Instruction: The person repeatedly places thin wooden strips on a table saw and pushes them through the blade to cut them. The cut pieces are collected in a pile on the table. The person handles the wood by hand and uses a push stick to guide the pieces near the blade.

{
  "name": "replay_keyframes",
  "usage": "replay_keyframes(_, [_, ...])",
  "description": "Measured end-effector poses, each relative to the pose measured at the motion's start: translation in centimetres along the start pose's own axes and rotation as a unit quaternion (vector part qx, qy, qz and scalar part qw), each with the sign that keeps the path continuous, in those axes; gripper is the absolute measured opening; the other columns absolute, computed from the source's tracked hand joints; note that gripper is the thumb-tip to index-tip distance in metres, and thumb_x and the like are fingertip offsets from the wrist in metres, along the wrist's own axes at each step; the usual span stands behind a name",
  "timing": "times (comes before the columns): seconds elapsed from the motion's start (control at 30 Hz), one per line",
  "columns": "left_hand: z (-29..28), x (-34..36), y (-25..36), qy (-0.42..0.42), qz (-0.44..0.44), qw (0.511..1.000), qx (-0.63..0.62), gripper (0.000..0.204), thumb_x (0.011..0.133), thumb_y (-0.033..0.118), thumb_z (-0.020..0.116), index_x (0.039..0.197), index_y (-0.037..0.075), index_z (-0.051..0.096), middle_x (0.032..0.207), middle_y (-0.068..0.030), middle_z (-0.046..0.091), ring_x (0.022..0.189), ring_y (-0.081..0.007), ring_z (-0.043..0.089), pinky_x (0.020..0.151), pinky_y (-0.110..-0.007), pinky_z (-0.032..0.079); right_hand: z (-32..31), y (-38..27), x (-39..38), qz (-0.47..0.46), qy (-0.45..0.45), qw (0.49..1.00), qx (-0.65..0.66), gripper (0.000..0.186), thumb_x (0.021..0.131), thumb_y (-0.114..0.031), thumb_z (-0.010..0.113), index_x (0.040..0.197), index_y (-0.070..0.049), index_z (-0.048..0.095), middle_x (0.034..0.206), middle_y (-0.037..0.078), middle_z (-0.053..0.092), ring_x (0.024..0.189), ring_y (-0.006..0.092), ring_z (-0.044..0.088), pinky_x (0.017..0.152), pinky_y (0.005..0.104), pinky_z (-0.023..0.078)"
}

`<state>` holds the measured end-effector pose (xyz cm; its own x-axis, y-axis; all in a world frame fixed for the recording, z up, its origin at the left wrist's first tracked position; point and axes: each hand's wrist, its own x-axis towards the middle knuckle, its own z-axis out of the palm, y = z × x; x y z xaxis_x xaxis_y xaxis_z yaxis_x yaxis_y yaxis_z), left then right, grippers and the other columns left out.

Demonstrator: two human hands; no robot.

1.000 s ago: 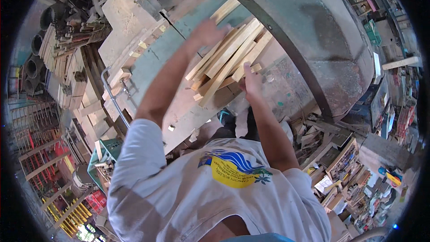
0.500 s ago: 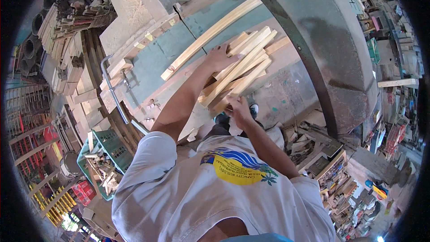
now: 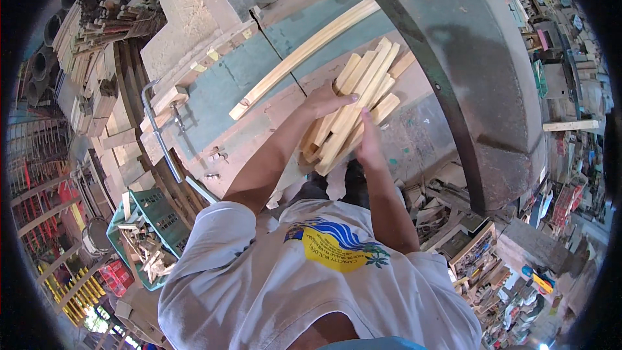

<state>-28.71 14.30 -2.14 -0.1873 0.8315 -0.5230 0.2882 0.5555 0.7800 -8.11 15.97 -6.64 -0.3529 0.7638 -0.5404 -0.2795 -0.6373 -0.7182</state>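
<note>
A bundle of several pale wooden strips [image 3: 360, 104] is gathered between my two hands, above the near edge of the machine table [image 3: 227, 84]. My left hand [image 3: 328, 101] wraps the bundle's left side, its thumb lying over the top strips. On the right side, my right hand [image 3: 370, 139] presses against the strips with its thumb up along them; its other fingers are hidden beneath. The strips lie roughly parallel, their ends uneven. Beyond the bundle a long wooden strip [image 3: 304, 55] rests across the table.
A large grey-green machine frame [image 3: 479, 78] curves over the right side. A bent metal bar [image 3: 159, 133] stands at the table's left. A green crate [image 3: 159, 220] of wood offcuts sits lower left, and scrap wood [image 3: 440, 210] is heaped at right. Stacked boards [image 3: 103, 91] fill the upper left.
My right hand has moved up and forward along the strips, and my left hand has closed round them. The loose, fanned strips are now drawn into a tighter, more upright bundle.
</note>
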Motion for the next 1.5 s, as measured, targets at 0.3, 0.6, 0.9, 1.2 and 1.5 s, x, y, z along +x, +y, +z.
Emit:
replay_keyframes(0.3, [3.2, 0.1, 0.0, -0.082, -0.034, 0.913, -0.397, 0.113, 0.089, 0.058, 0.08, 0.163, -0.008, 0.025, 0.149, -0.0275, 0.056, 0.132, -0.0344, 0.065, 0.109, -0.046, 0.055, -2.9, -5.7, -0.1, 0.051, -0.056, 0.997, -0.023, 0.064, 0.103, -0.032, 0.071, 0.155, -0.003, 0.046, 0.147, 0.016, 0.06, 0.136, 0.0326, 0.059, 0.115, 0.0524, 0.048])
replay_keyframes(0.6, [4.3, 1.8, -2.0, -0.103, -0.016, 0.875, -0.472, 0.096, 0.093, 0.049, 0.079, 0.164, 0.005, 0.032, 0.147, -0.021, 0.059, 0.132, -0.0301, 0.064, 0.111, -0.046, 0.055, -5.0, -10.5, 5.3, 0.18, -0.027, 0.977, -0.108, 0.067, 0.097, -0.028, 0.075, 0.153, -0.003, 0.05, 0.148, 0.019, 0.059, 0.135, 0.036, 0.059, 0.11, 0.0514, 0.051])
replay_keyframes(0.9, [3.3, 3.5, -2.4, -0.029, 0.011, 0.955, -0.295, 0.092, 0.09, 0.048, 0.081, 0.158, 0.001, 0.044, 0.146, -0.0195, 0.062, 0.128, -0.0275, 0.065, 0.11, -0.04, 0.05, -3.3, -15.0, 10.8, 0.111, 0.022, 0.968, -0.225, 0.07, 0.095, -0.027, 0.077, 0.155, -0.006, 0.049, 0.148, 0.016, 0.062, 0.134, 0.036, 0.062, 0.113, 0.0538, 0.051])
replay_keyframes(1.2, [1.2, 0.4, -1.0, -0.147, -0.027, 0.873, -0.463, 0.101, 0.093, 0.06, 0.077, 0.167, 0.011, 0.029, 0.151, -0.02, 0.058, 0.133, -0.0282, 0.064, 0.108, -0.047, 0.056, -4.0, -13.2, 10.6, 0.18, -0.102, 0.973, -0.1, 0.071, 0.106, -0.038, 0.063, 0.164, -0.008, 0.035, 0.163, 0.018, 0.047, 0.147, 0.0385, 0.05, 0.12, 0.0572, 0.044])
replay_keyframes(1.5, [10.8, 0.3, -3.6, -0.113, 0.076, 0.804, -0.579, 0.117, 0.086, 0.043, 0.09, 0.171, 0.022, 0.012, 0.16, -0.0137, 0.05, 0.147, -0.0273, 0.049, 0.124, -0.049, 0.041, -10.3, -13.3, 12.3, 0.235, -0.182, 0.951, -0.091, 0.085, 0.095, -0.049, 0.075, 0.163, -0.009, 0.041, 0.157, 0.017, 0.056, 0.142, 0.0384, 0.055, 0.119, 0.0584, 0.045])
